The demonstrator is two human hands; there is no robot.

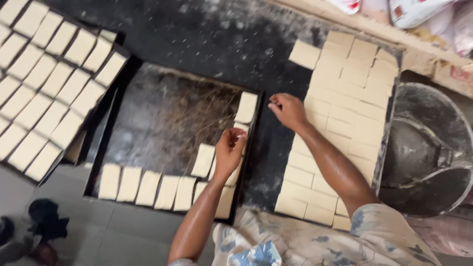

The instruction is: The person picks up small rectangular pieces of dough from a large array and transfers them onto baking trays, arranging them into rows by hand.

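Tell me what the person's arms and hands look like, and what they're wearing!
Both arms are bare from above the elbow down. The left hand and right hand wear no gloves, rings or watch. Short, loose sleeves are pale with blue-grey patches.

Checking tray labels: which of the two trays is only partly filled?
The middle tray under the left hand: dough squares line only its near and right edges. The left tray is packed full.

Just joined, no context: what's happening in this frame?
A person is laying pale dough squares into a dark baking tray. The left hand sets a dough piece by the tray's right edge; the right hand reaches to the cut dough sheet. One row lines the tray's near side. A filled tray sits at left.
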